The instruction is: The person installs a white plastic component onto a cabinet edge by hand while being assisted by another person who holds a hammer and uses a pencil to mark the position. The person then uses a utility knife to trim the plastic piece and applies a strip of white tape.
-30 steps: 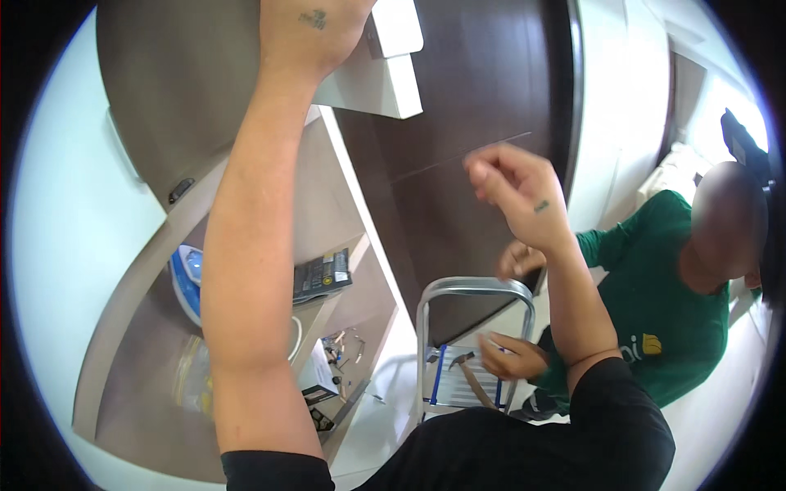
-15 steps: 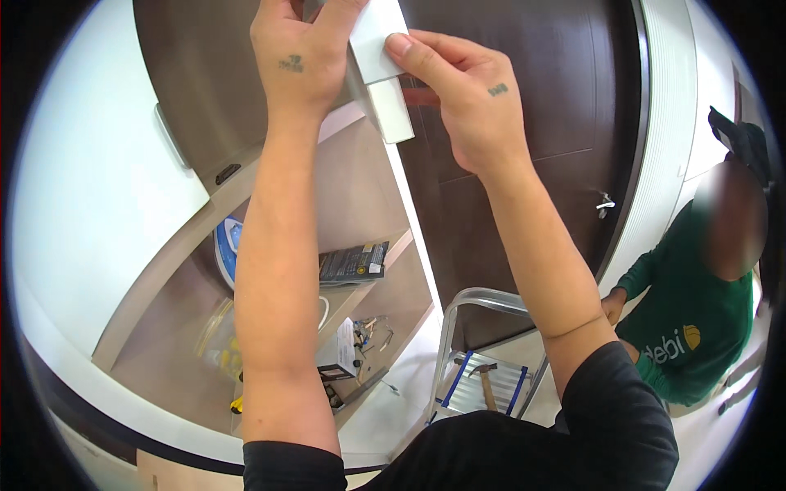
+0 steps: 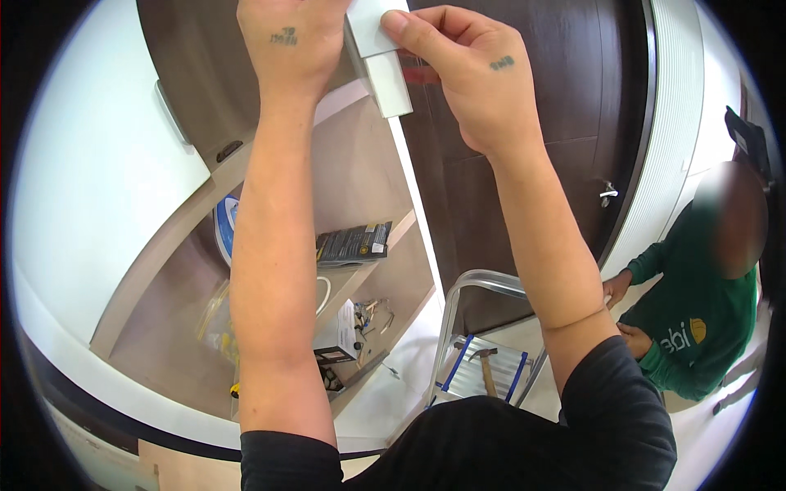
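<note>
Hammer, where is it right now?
Head view, lower right of centre: the hammer lies on the blue-edged step of the stepladder, left of the person's black right sleeve.

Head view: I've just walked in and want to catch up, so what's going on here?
Someone in a black short-sleeved shirt is reaching up to a white rectangular piece beside open beige shelves. The right hand pinches its right edge; the left hand is at its left, partly cut off by the picture's top, its grip hidden. Below, a wooden-handled claw hammer lies on a silver metal stepladder; a co-worker in a green long-sleeved top stands at right.
</note>
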Motion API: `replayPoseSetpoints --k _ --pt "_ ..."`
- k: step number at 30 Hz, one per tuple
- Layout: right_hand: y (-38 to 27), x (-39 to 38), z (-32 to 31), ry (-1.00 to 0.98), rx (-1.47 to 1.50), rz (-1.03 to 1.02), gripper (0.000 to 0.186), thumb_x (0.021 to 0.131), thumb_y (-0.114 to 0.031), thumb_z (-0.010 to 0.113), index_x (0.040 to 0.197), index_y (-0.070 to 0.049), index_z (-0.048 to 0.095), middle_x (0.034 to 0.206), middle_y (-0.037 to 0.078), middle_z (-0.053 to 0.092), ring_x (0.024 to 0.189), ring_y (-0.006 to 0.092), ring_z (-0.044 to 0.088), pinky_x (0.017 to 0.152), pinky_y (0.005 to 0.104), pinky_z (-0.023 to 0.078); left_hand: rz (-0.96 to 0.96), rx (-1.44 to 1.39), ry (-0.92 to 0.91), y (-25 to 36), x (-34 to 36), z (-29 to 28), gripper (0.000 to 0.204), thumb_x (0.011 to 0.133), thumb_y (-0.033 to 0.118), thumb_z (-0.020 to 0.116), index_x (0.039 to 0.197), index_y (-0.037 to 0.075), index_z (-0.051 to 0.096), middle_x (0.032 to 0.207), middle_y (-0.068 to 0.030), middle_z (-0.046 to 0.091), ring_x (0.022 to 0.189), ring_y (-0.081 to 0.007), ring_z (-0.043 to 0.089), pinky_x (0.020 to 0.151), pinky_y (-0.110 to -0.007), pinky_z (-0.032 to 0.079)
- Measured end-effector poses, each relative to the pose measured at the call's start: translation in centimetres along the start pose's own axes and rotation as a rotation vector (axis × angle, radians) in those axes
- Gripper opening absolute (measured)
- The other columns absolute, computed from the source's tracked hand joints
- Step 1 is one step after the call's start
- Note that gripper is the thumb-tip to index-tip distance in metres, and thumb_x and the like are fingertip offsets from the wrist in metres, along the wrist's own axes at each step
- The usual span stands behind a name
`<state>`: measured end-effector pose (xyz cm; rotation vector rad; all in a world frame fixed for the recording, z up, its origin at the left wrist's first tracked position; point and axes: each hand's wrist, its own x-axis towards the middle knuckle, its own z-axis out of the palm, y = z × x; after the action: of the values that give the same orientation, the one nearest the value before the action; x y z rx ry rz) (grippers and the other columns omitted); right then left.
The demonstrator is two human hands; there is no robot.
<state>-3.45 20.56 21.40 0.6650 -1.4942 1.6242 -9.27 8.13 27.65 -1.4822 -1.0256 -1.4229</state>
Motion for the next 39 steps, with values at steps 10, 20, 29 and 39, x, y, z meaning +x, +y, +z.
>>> replayPoseSetpoints --k 10,20,29,39 --pt "0.0 0.1 0.2 -0.026 -0.065 -0.015 0.030 0.097 -0.026 0.076 0.092 0.003 0.075 0.079 0.000 0.070 0.072 0.0055 0.061 0.067 0.0233 0.052 -0.040 0.015 0.065 0.1 -0.5 -0.6 0.030 0.096 0.013 0.076 0.112 0.002 0.053 0.102 -0.0077 0.068 0.089 -0.0104 0.063 0.077 -0.025 0.052" --pt "0.7 0.2 0.7 0.005 -0.002 -0.101 0.028 0.093 -0.026 0.080 0.097 0.002 0.076 0.087 0.005 0.074 0.080 0.0104 0.070 0.076 0.0271 0.059 -0.017 0.077 0.138 -0.9 -0.4 -0.8 0.026 0.096 0.018 0.075 0.105 0.004 0.054 0.095 -0.0055 0.066 0.083 -0.0096 0.060 0.073 -0.025 0.049" --pt "1.9 0.4 0.2 0.006 -0.042 -0.097 0.034 0.090 -0.029 0.082 0.097 0.004 0.076 0.082 0.006 0.074 0.074 0.0097 0.068 0.071 0.0257 0.056 -0.064 0.099 0.109 -0.4 -0.4 -0.9 0.026 0.096 0.018 0.075 0.105 0.004 0.055 0.093 -0.0040 0.066 0.082 -0.0082 0.060 0.073 -0.023 0.049" --pt "0.8 -0.2 1.7 0.072 -0.079 -0.183 0.035 0.084 -0.025 0.084 0.097 0.005 0.074 0.082 0.012 0.076 0.076 0.0134 0.071 0.070 0.0296 0.056 -0.094 0.022 0.122 -0.5 0.5 -1.5 0.042 0.083 0.009 0.087 0.103 -0.001 0.052 0.132 -0.0200 0.060 0.115 -0.0235 0.063 0.094 -0.037 0.058"
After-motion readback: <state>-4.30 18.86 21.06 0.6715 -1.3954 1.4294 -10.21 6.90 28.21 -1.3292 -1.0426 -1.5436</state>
